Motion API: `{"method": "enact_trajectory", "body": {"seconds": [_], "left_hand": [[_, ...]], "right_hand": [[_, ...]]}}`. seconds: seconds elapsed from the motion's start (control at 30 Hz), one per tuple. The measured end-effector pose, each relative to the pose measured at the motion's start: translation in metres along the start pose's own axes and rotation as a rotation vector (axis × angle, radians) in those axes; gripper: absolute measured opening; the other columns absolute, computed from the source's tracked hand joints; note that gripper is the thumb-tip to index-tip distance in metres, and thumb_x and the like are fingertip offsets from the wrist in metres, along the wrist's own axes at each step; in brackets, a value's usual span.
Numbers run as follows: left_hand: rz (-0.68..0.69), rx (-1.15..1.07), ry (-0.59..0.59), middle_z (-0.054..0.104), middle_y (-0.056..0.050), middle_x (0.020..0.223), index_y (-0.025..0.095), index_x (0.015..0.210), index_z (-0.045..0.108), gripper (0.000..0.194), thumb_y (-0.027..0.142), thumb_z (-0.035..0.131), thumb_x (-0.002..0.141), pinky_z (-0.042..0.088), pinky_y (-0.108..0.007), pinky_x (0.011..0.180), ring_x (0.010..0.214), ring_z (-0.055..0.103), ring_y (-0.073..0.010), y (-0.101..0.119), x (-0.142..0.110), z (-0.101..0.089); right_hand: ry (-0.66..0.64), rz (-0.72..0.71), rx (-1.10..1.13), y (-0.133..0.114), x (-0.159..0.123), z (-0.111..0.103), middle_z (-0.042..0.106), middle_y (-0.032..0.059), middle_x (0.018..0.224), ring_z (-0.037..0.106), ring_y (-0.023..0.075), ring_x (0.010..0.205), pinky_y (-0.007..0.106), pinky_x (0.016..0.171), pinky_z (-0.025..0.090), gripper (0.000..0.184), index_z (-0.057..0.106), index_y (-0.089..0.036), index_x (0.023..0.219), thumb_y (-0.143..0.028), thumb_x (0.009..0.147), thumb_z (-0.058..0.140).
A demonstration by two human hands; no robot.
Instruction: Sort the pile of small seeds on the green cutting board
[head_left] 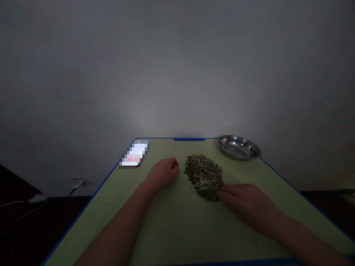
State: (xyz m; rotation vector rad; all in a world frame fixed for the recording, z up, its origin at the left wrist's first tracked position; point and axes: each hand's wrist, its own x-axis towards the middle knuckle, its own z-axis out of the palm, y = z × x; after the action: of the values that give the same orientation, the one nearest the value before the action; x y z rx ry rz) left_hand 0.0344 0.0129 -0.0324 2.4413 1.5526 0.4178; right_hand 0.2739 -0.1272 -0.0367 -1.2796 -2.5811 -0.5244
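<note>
Seeds (203, 171) spread on counter (172, 229), just right of frame center, low. Right hand (238, 201) at pile's lower-right edge, fingertips together. Left hand (165, 170) loosely curled, left of pile, apart from it.

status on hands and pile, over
Left hand curled beside small dark grains. Right hand at their near right edge, grip unclear. Metal dish far right, out of the way.

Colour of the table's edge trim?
Blue, around the pale green tabletop; the head view shows it.
</note>
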Motion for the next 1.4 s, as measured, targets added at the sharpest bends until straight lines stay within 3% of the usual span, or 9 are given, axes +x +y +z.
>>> {"method": "enact_trajectory", "body": {"seconds": [0.6, 0.8, 1.07, 1.23, 1.4], "left_hand": [[0.003, 0.019, -0.015, 0.069, -0.006, 0.089, 0.021, 0.089, 0.065, 0.027, 0.029, 0.041, 0.08, 0.041, -0.028, 0.065, 0.077, 0.061, -0.0183, 0.002, -0.001, -0.001], [0.003, 0.021, -0.028, 0.069, -0.006, 0.09, 0.021, 0.089, 0.065, 0.027, 0.029, 0.041, 0.079, 0.041, -0.028, 0.066, 0.077, 0.06, -0.0182, 0.002, 0.0, -0.001], [-0.002, 0.036, -0.033, 0.069, -0.006, 0.091, 0.021, 0.089, 0.064, 0.026, 0.03, 0.041, 0.08, 0.041, -0.028, 0.065, 0.077, 0.061, -0.0182, 0.004, -0.001, -0.001], [0.003, 0.04, -0.037, 0.069, -0.006, 0.091, 0.021, 0.089, 0.064, 0.027, 0.03, 0.041, 0.08, 0.041, -0.028, 0.065, 0.077, 0.061, -0.0183, 0.004, 0.0, -0.002], [0.002, 0.037, -0.046, 0.068, -0.006, 0.09, 0.021, 0.089, 0.065, 0.027, 0.03, 0.041, 0.08, 0.042, -0.029, 0.066, 0.077, 0.06, -0.0188, 0.004, 0.0, -0.001]], "right_hand": [[0.076, -0.014, 0.049, -0.011, -0.019, -0.006, 0.071, 0.0072, 0.085, 0.063, 0.0169, 0.06, 0.029, 0.054, 0.049, 0.028, 0.065, -0.019, 0.091, -0.012, 0.088, 0.038], [0.132, 0.11, 0.166, 0.002, -0.019, -0.017, 0.07, 0.0064, 0.086, 0.064, 0.0158, 0.067, 0.028, 0.058, 0.049, 0.024, 0.065, -0.019, 0.095, -0.02, 0.09, 0.042], [0.008, 0.261, 0.477, 0.02, -0.015, -0.033, 0.068, 0.0029, 0.083, 0.062, 0.0148, 0.072, 0.025, 0.064, 0.048, 0.018, 0.065, -0.023, 0.093, -0.028, 0.09, 0.048], [-0.113, 0.249, 0.541, 0.024, -0.014, -0.029, 0.067, 0.0034, 0.083, 0.062, 0.0153, 0.074, 0.027, 0.067, 0.047, 0.019, 0.067, -0.023, 0.092, -0.027, 0.09, 0.048], [-0.132, 0.259, 0.555, 0.031, -0.017, -0.027, 0.066, 0.0024, 0.083, 0.061, 0.0144, 0.076, 0.026, 0.068, 0.046, 0.02, 0.066, -0.023, 0.09, -0.028, 0.091, 0.047]]}}
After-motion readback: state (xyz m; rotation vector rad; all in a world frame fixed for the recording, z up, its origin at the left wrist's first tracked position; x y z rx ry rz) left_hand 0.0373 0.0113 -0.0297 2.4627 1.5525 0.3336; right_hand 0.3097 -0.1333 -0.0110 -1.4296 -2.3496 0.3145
